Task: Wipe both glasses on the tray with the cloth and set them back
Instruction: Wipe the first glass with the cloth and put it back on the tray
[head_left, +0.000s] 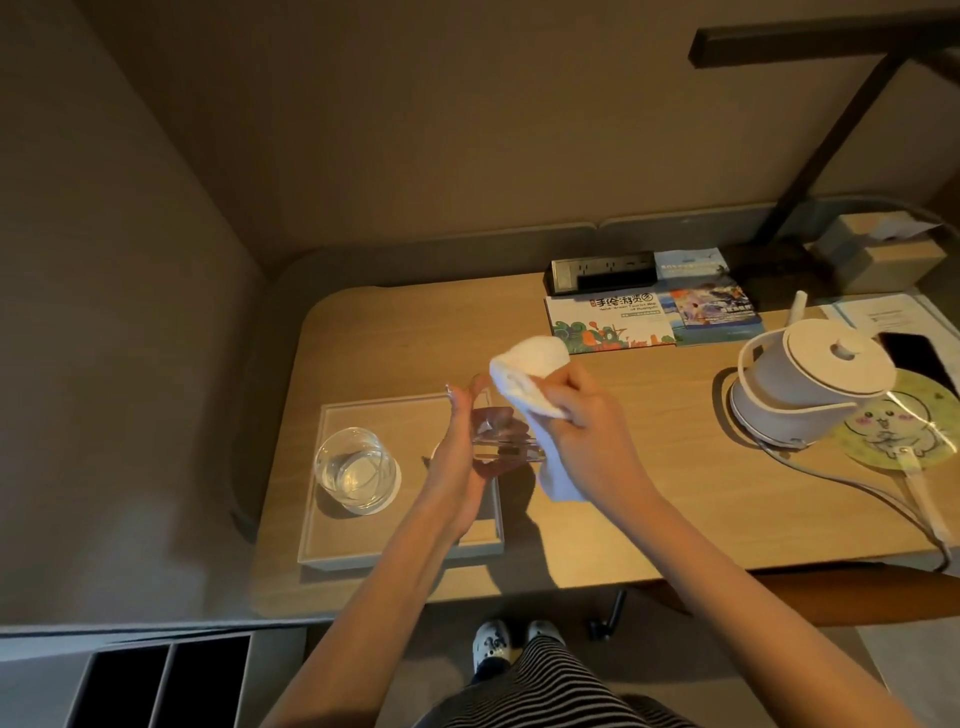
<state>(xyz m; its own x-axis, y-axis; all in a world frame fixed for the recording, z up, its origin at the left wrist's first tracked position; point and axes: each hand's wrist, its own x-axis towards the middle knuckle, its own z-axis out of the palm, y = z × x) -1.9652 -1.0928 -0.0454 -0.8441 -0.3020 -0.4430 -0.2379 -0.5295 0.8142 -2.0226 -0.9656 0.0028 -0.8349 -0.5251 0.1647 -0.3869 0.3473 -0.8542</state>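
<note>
A pale rectangular tray (363, 553) lies at the desk's front left. One clear glass (357, 474) stands upright on a white coaster in the tray's left half. My left hand (460, 457) holds a second clear glass (501, 441) tilted above the tray's right edge. My right hand (582, 421) grips a white cloth (530, 374), bunched at the glass's mouth, with a loose end hanging below the hand. The held glass is partly hidden by both hands.
A white electric kettle (810, 384) with its cord stands at the right, next to a round yellow-green fan (904, 426). Brochures (654, 317) and a power strip (602, 273) lie at the back. A desk lamp (831, 130) rises at the back right.
</note>
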